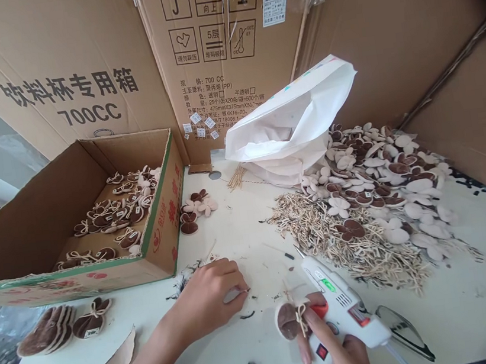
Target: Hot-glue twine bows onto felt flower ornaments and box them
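My right hand (344, 354) is wrapped round a white hot glue gun (348, 302), its nozzle pointing up and left. The same fingers also hold a round brown plush piece (288, 321) with a pale rim and a beige string bow. My left hand (215, 290) rests low over the table to the left of the gun, thumb and fingertips pinched together. Whatever is between those fingertips is too small to make out. Dark scraps (186, 278) and fine glue threads lie beside the left hand.
An open cardboard box (160, 234) holding bowed plush pieces stands left. At right are a heap of plush pieces (369, 159), a pile of beige string bows (350, 251), a white bag (293, 121) and eyeglasses (401, 328). Stacked plush pieces (48, 332) lie front left.
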`<state>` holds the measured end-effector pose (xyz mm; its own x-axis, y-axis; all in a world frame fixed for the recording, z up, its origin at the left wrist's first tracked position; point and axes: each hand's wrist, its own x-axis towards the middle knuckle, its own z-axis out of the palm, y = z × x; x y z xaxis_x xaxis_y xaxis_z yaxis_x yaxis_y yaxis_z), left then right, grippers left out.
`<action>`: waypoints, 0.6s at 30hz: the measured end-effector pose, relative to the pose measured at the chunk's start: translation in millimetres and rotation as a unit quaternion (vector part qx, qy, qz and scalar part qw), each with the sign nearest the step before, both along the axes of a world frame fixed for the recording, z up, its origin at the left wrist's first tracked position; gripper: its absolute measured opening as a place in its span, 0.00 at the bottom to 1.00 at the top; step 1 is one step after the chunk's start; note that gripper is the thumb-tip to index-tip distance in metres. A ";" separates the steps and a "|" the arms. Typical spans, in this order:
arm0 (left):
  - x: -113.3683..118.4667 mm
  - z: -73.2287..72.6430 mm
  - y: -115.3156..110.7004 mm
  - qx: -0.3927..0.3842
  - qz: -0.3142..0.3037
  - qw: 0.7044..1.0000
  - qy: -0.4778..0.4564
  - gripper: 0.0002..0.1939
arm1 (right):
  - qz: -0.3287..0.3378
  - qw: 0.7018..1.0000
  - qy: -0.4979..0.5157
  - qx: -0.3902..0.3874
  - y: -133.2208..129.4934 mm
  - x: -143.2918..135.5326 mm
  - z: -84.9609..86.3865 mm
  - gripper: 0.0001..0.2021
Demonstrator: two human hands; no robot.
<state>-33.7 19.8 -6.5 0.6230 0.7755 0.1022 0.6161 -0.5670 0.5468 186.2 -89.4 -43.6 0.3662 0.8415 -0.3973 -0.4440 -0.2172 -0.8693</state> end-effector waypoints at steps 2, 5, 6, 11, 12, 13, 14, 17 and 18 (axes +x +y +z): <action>1.9 -0.6 -1.1 -0.010 0.005 1.000 -0.010 0.06 | -0.003 1.000 0.006 0.006 0.0 -0.2 0.7 0.24; 6.2 2.0 -3.7 -0.029 0.014 0.999 -0.024 0.07 | -0.004 1.000 0.006 0.011 0.1 -0.6 2.2 0.25; 7.7 3.5 -4.6 -0.040 0.019 0.998 -0.033 0.07 | -0.001 1.000 0.002 0.012 0.1 -0.7 2.5 0.24; 13.1 12.6 -9.2 -0.129 0.036 0.983 -0.128 0.07 | 0.010 1.000 -0.014 0.006 0.6 -1.7 4.1 0.23; 13.6 14.3 -10.0 -0.146 0.039 0.977 -0.149 0.07 | 0.007 1.000 -0.013 0.002 0.8 -1.9 4.7 0.23; 13.9 15.8 -10.8 -0.161 0.042 0.972 -0.168 0.06 | 0.004 1.000 -0.013 -0.002 1.0 -2.2 5.4 0.24; 14.1 17.2 -11.4 -0.173 0.047 0.966 -0.185 0.06 | 0.000 1.000 -0.012 -0.003 1.2 -2.6 6.5 0.24; 15.0 19.8 -12.5 -0.194 0.061 0.956 -0.212 0.07 | -0.003 1.000 -0.010 -0.010 2.2 -3.6 11.6 0.25; 15.5 20.1 -12.7 -0.199 0.063 0.954 -0.215 0.07 | -0.006 1.000 -0.010 -0.015 2.6 -4.1 13.8 0.24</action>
